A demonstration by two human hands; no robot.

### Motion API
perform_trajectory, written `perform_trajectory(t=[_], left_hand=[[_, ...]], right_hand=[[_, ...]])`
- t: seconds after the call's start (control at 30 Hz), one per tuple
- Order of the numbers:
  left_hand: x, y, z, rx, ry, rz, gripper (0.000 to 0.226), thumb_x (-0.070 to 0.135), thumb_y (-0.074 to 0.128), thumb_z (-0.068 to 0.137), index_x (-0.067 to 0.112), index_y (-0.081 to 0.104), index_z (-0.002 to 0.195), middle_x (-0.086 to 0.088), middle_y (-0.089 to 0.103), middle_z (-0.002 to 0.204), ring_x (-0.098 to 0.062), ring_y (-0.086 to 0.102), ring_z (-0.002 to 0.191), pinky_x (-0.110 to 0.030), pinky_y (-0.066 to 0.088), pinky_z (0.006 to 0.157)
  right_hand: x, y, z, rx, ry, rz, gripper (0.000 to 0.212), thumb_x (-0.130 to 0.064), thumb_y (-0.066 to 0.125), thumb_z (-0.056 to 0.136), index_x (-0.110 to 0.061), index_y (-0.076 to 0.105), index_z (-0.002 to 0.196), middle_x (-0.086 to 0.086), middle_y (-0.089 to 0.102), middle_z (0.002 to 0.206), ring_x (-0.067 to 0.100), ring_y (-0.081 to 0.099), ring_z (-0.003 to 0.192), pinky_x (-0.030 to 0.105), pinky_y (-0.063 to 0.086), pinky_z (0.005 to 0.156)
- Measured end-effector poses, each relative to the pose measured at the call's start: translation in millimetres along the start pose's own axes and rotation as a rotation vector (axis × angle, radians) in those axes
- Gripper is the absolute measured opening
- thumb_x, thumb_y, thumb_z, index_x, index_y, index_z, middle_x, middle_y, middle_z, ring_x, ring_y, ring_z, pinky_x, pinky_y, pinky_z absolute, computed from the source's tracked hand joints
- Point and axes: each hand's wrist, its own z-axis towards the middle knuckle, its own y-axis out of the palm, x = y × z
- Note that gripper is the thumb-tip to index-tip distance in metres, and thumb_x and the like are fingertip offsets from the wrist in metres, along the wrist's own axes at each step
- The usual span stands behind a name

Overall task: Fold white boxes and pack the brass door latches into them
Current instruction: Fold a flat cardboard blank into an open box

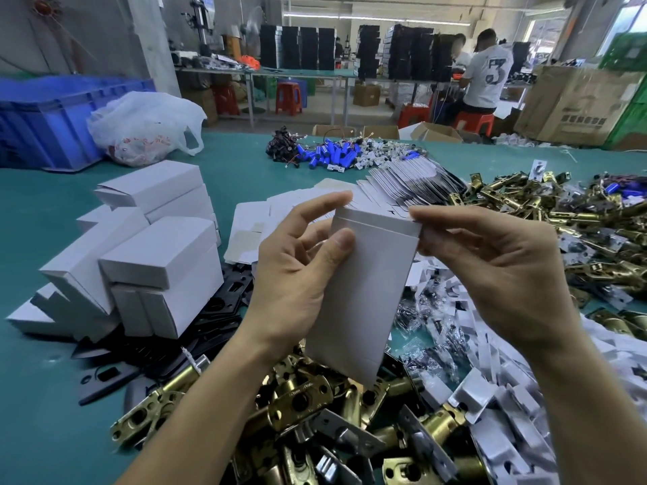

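One white box held: left fingers wrapped round side, right fingers pinching top edge.

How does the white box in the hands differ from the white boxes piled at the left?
The white cardboard box is held on end in the air; the piled white boxes lie on the green table. The left hand grips the held box and the right hand pinches its top edge; nobody touches the piled boxes. Both are white cardboard.
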Motion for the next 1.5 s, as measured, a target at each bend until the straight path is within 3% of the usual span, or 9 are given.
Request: perform_trajectory(t=[0.13,0.3,0.67,0.87,1.07,1.2,1.3,1.37,1.5], left_hand=[[0.4,1.4,-0.5,-0.005,-0.003,0.018,0.037,0.034,0.068,0.083,0.035,0.064,0.12,-0.004,0.077,0.108,-0.013,0.073,0.091,-0.026,0.058,0.074],[-0.2,3.8,-1.8,-0.008,0.006,0.037,0.035,0.026,0.065,0.087,0.031,0.062,0.121,-0.005,0.077,0.108,-0.014,0.073,0.091,-0.027,0.058,0.073],[-0.8,3.4,-1.1,0.027,0.056,0.055,0.025,0.022,0.063,0.088,0.027,0.062,0.113,0.0,0.078,0.102,-0.016,0.074,0.083,-0.028,0.059,0.065],[-0.3,3.4,-1.6,0.009,0.085,0.072,0.014,0.021,0.062,0.091,0.024,0.061,0.104,-0.008,0.073,0.096,-0.02,0.07,0.075,-0.031,0.058,0.059],[-0.4,0.4,0.9,0.055,0.118,0.096,0.008,0.023,0.063,0.094,0.027,0.061,0.101,-0.007,0.073,0.092,-0.017,0.067,0.075,-0.035,0.057,0.06],[3.2,-1.1,4.4,0.226,0.096,-0.03,0.011,0.031,0.064,0.087,0.029,0.058,0.097,0.004,0.074,0.087,-0.01,0.066,0.074,-0.034,0.055,0.057],[5.9,-2.9,7.9,0.315,0.067,-0.137,0.011,0.024,0.061,0.09,0.024,0.053,0.096,0.009,0.07,0.077,-0.006,0.062,0.067,-0.03,0.05,0.055],[5.4,-4.3,8.1,0.311,0.043,-0.054,0.013,0.025,0.064,0.096,0.027,0.052,0.092,0.009,0.068,0.079,-0.009,0.062,0.074,-0.038,0.048,0.064],[7.6,-4.6,3.4,0.198,-0.129,0.149,0.063,0.074,0.08,0.058,0.034,0.045,0.092,0.0,0.064,0.107,-0.023,0.068,0.106,-0.046,0.055,0.091]], right_hand=[[3.6,-2.5,1.1,0.0,-0.18,-0.205,0.027,-0.002,0.068,0.089,-0.016,0.068,0.112,0.0,0.074,0.101,0.014,0.073,0.09,0.035,0.06,0.08],[5.1,-5.8,2.2,0.009,-0.327,-0.394,0.018,-0.004,0.068,0.09,-0.01,0.072,0.106,0.0,0.073,0.095,0.008,0.069,0.084,0.031,0.056,0.073],[3.0,2.5,-2.0,-0.092,-0.049,-0.105,0.024,-0.02,0.062,0.084,-0.03,0.07,0.105,-0.007,0.071,0.105,0.013,0.069,0.098,0.028,0.06,0.073],[4.0,21.2,-4.6,-0.056,0.163,0.21,0.027,-0.019,0.08,0.074,-0.027,0.073,0.098,0.009,0.072,0.096,0.037,0.069,0.084,0.056,0.059,0.067],[3.9,22.7,-3.6,-0.173,0.277,0.36,0.037,-0.028,0.074,0.077,-0.039,0.07,0.112,0.001,0.073,0.106,0.025,0.075,0.082,0.034,0.062,0.066],[10.6,26.9,-8.9,-0.343,0.411,0.28,0.081,-0.021,0.08,0.079,-0.056,0.039,0.139,0.007,0.067,0.12,0.026,0.074,0.094,0.045,0.062,0.075],[17.2,32.6,-11.5,-0.418,0.414,0.119,0.055,-0.016,0.076,0.083,-0.028,0.054,0.132,-0.001,0.07,0.109,0.02,0.071,0.097,0.05,0.061,0.074],[21.4,32.4,-10.7,-0.351,0.393,0.024,0.04,-0.013,0.074,0.083,-0.024,0.062,0.119,-0.003,0.071,0.101,0.019,0.069,0.094,0.051,0.06,0.074],[31.1,28.5,-11.6,-0.172,0.252,-0.325,0.047,-0.001,0.071,0.083,-0.036,0.063,0.114,-0.008,0.069,0.091,0.011,0.06,0.078,0.034,0.048,0.064]])
